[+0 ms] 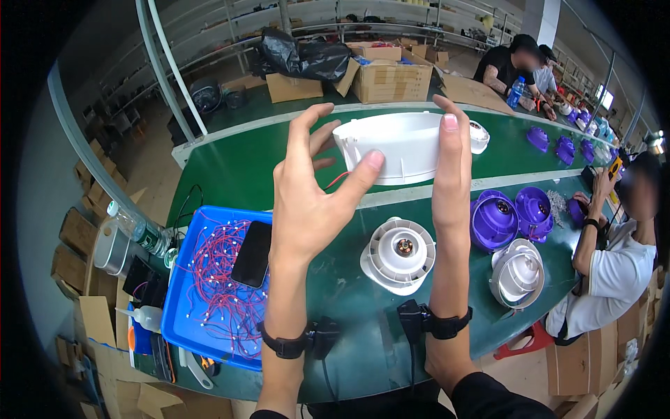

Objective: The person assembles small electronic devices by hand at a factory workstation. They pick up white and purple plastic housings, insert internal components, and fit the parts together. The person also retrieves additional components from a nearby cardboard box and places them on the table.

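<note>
Both hands hold a white plastic housing (pixel 401 157) up above the bench, tilted with its side wall toward me. My left hand (pixel 314 192) presses its thumb on the near wall, with the other fingers raised at the left end. Along the right end lies my right hand (pixel 452 160); part of its grip is hidden. A red wire (pixel 338 180) shows between the housing and my left hand. Below stands a white round fan housing (pixel 399 255) with a copper-coloured motor core in its middle.
At left, a blue tray (pixel 183 327) holds red wires (pixel 220 293) and a black phone (pixel 252 255). Purple housings (pixel 494 222) and another white housing (pixel 518 276) sit right. A co-worker (pixel 614 230) sits at the right edge; cardboard boxes (pixel 391 80) stand across the bench.
</note>
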A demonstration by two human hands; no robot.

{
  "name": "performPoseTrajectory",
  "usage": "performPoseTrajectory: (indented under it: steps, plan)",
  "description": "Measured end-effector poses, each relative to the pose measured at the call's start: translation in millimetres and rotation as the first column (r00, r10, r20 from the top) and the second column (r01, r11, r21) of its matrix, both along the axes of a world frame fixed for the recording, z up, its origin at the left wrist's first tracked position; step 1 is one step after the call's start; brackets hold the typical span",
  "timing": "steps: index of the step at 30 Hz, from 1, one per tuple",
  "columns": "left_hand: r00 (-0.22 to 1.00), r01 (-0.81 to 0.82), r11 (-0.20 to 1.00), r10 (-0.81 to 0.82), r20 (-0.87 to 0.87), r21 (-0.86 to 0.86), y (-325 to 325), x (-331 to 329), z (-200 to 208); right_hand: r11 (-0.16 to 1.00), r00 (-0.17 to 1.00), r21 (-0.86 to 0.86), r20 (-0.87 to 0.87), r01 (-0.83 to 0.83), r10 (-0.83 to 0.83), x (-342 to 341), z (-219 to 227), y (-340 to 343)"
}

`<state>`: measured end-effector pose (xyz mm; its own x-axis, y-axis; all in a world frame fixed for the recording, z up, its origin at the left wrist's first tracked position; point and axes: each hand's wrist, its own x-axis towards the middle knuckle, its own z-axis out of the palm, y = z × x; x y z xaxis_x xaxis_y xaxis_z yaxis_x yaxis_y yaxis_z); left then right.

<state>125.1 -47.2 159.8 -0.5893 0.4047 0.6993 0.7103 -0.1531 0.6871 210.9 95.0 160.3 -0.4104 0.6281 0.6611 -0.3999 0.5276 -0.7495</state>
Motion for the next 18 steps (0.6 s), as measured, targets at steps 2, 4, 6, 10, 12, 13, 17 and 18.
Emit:
performPoseTrajectory:
  steps: [2, 4, 6, 10, 12, 13, 17, 18]
  plan:
    - [0.994, 0.036, 0.999, -0.038, 0.104, 0.028, 3.5, -2.1, -0.6, 1.0, 1.0, 0.021, -0.013, 0.013, -0.013, -2.1, -1.7, 2.3]
    - [0.991, 0.048, 0.999, -0.051, 0.123, 0.026, 3.6, -2.5, 0.5, 0.999, 1.0, 0.031, -0.019, 0.019, -0.018, -2.7, -2.4, 3.1]
    - [0.994, 0.054, 0.999, -0.054, 0.095, 0.007, 1.8, -3.1, 0.7, 0.999, 1.0, 0.03, -0.018, 0.016, -0.015, -2.6, -2.4, 2.9]
    - [0.998, 0.057, 0.997, -0.056, 0.002, -0.043, -1.2, -1.9, 0.5, 0.999, 1.0, 0.027, -0.021, 0.017, -0.016, -3.8, -3.9, 3.2]
    - [0.998, 0.063, 0.997, -0.063, -0.006, -0.049, -1.8, -1.5, 0.5, 0.999, 1.0, 0.034, -0.017, 0.016, -0.016, -3.8, -3.7, 3.6]
    - [0.997, 0.072, 0.996, -0.072, -0.001, -0.045, -0.8, -2.8, -0.9, 0.999, 1.0, 0.028, -0.016, 0.016, -0.016, -3.4, -3.6, 4.2]
    - [0.997, 0.075, 0.997, -0.074, 0.029, -0.036, -0.6, -2.7, -0.4, 1.0, 1.0, 0.009, -0.013, 0.01, -0.01, -3.2, -4.3, 5.0]
    - [0.997, 0.072, 0.997, -0.071, 0.034, -0.03, -0.2, -3.1, -1.2, 1.0, 1.0, 0.007, -0.012, 0.008, -0.008, -3.5, -4.8, 5.0]
